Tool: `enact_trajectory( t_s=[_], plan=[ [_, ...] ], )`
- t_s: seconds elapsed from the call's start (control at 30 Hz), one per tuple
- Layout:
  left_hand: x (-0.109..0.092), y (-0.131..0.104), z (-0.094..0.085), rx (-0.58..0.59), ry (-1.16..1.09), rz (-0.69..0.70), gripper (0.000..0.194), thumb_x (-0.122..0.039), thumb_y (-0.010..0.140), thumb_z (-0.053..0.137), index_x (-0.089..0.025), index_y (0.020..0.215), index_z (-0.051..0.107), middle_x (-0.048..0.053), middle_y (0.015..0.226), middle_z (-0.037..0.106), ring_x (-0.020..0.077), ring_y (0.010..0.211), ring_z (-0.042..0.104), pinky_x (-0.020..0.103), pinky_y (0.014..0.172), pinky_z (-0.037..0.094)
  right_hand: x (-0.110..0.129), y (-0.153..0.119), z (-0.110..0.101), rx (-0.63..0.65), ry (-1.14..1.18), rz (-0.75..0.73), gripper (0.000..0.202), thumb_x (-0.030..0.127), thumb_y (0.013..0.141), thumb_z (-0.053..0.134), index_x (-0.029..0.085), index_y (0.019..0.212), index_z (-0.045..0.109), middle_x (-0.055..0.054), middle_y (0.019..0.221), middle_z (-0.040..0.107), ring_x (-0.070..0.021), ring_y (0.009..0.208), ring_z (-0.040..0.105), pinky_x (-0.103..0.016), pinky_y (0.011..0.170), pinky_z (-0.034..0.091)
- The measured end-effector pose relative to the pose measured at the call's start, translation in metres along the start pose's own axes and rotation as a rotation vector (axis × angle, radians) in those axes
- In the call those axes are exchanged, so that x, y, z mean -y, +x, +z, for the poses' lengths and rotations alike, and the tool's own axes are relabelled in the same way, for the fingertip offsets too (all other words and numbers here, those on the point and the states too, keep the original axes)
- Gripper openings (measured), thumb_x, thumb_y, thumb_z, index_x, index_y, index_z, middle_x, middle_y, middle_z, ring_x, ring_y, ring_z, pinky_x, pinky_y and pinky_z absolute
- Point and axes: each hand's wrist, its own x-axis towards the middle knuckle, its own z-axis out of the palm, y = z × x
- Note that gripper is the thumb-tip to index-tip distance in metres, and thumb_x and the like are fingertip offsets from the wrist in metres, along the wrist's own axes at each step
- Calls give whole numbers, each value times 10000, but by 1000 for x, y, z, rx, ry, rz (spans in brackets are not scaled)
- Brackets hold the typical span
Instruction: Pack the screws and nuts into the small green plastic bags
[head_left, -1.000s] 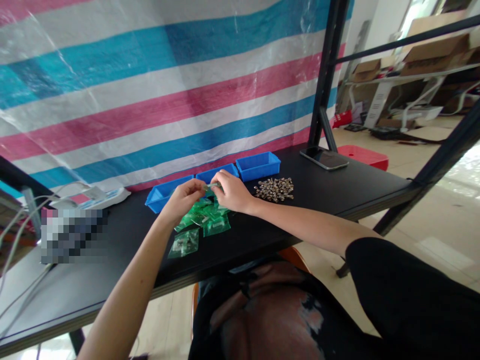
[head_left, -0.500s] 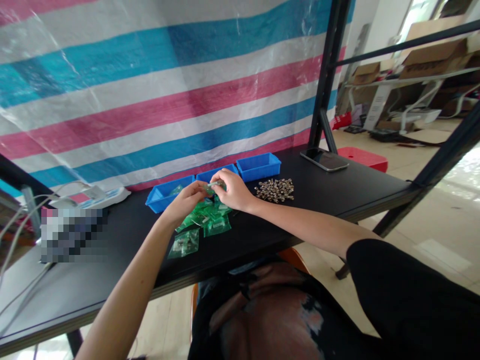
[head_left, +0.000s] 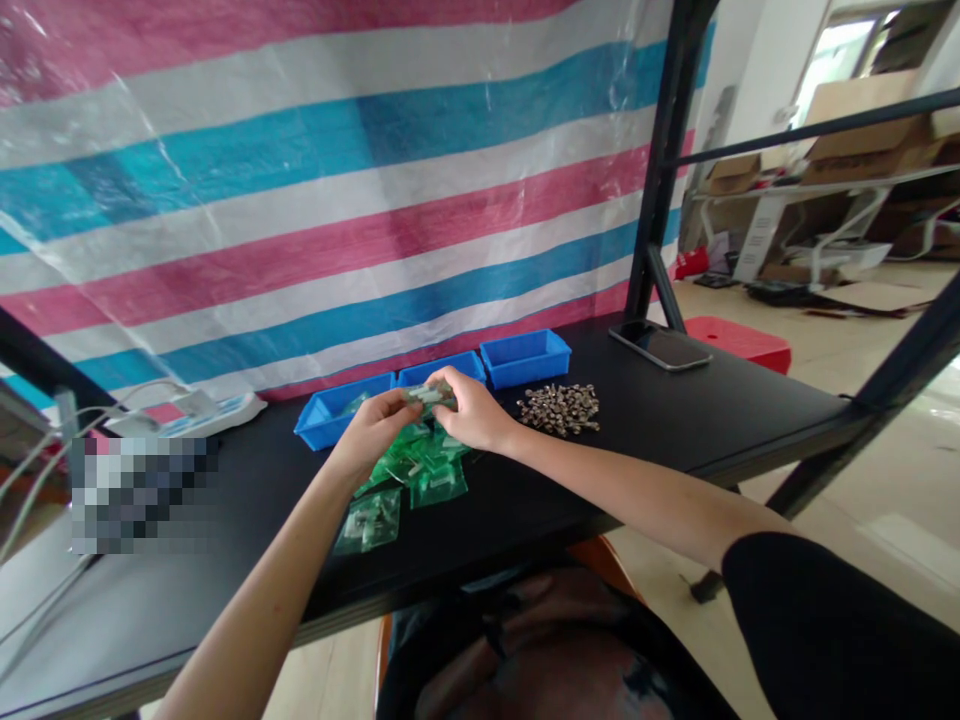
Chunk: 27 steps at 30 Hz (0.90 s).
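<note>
Sideways between both hands (head_left: 472,412), the small bag (head_left: 430,395) stretches lengthwise.

A single head view looks from above the wearer's own torso (head_left: 555,650), facing forward and steeply down over the black desk (head_left: 645,420) to the striped tarp (head_left: 375,225) behind it. The torso is closest, at the bottom; the left hand (head_left: 373,425) and right hand (head_left: 471,412) lie at middle range. The wide field also takes in distant cardboard boxes (head_left: 870,148) at upper right
</note>
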Motion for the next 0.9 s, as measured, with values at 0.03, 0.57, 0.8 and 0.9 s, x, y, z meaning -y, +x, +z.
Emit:
enact_trajectory(
  t_s=[0.03, 0.57, 0.8, 0.9],
  plan=[
    [0, 0, 0, -16, 6, 8, 246, -358, 649, 640, -135, 751, 635, 9, 673, 622, 142, 661, 539, 258, 653, 387, -1, 1, -1, 2, 22, 32, 256, 39, 691, 507, 171, 911, 504, -11, 833, 570, -139, 770, 552, -287, 748, 456],
    [5, 3, -6, -119, 21, 78, 347, -483, 679, 633, -137, 658, 624, -8, 572, 561, 111, 580, 489, 227, 588, 366, 5, 15, -8, -104, 551, 422, 184, -14, 745, 469, 145, 815, 529, 22, 677, 554, -69, 571, 512, -189, 533, 419],
    [8, 5, -7, -80, -72, 31, 276, -393, 647, 656, -138, 754, 655, 18, 666, 622, 139, 641, 547, 251, 640, 405, -1, 17, -10, -177, 454, 365, 152, 6, 738, 501, 148, 783, 524, 27, 644, 535, -70, 534, 502, -197, 508, 422],
    [8, 5, -7, -58, -95, 16, 261, -360, 646, 652, -139, 785, 653, 33, 720, 641, 146, 678, 562, 258, 657, 413, -5, 17, -8, -202, 424, 343, 158, 8, 731, 493, 156, 780, 512, 32, 635, 523, -73, 519, 504, -202, 493, 428]
  ],
)
